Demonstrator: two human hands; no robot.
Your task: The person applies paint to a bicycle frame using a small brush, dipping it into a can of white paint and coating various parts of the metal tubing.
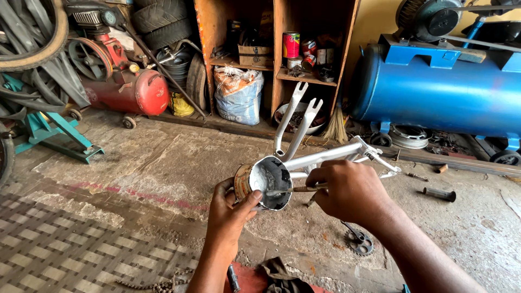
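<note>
Left hand (230,209) clasping tilted paint tin (264,183), mouth facing camera. Right hand (347,190) pinching brush (293,190), long axis horizontal, tip leftward inside tin. Silver bicycle frame (325,154) behind.

We hold the tin (264,186) just before the bicycle frame (325,154). Behind the frame stands the shelf (277,59); right of it, the compressor tank (439,92).

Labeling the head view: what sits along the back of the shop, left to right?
Tyres → red compressor tank → tied white sack → tins on the wooden shelf → small broom → blue compressor tank.
</note>
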